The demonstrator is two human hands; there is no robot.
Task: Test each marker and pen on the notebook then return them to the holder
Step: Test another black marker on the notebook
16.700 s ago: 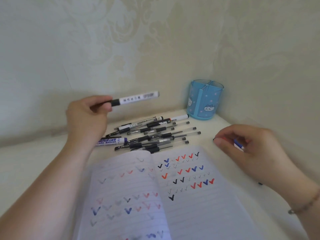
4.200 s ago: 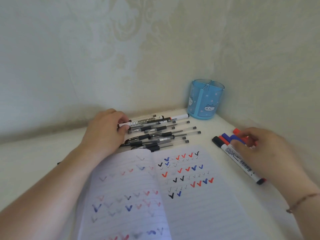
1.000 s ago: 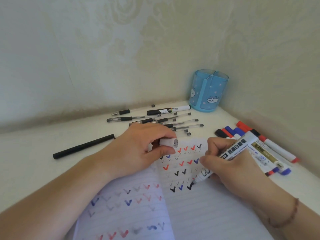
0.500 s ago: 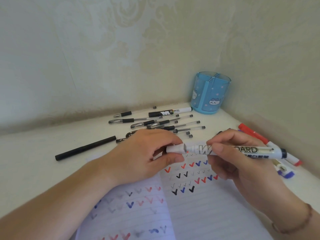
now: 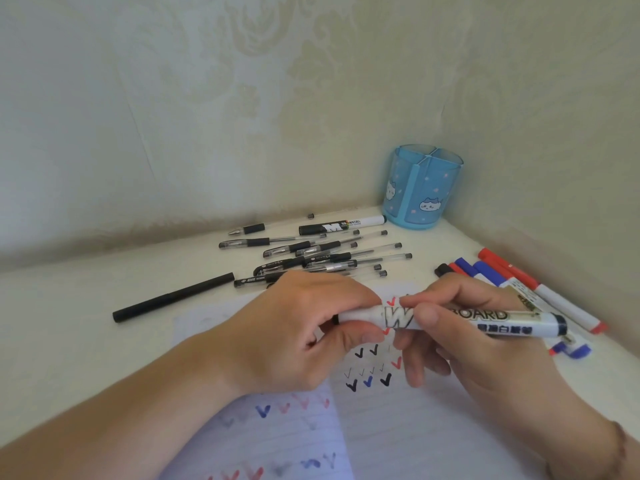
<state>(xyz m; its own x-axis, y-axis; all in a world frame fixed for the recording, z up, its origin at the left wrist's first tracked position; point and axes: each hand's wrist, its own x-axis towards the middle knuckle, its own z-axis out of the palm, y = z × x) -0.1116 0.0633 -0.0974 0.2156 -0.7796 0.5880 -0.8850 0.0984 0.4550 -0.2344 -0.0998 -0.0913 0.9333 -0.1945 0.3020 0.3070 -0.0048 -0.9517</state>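
A second ago the right hand (image 5: 478, 344) had the whiteboard marker (image 5: 485, 318) tip-down on the notebook (image 5: 433, 427), writing, while the left hand (image 5: 301, 334) held the cap apart from it. Now the marker lies level above the page, gripped between both hands, and the left hand's fingers (image 5: 363, 336) close over its cap end (cap pushed onto the barrel, as far as can be seen). A fresh black tick (image 5: 385, 379) sits below the right hand's fingertips (image 5: 415, 379), beside the blue one. Since the earliest picture, the pile of gel pens (image 5: 329, 258) beyond the left hand has thinned and spread, a black pen (image 5: 173, 297) lies alone to that hand's left, and a row of markers (image 5: 502, 282) has gathered beyond the right hand.
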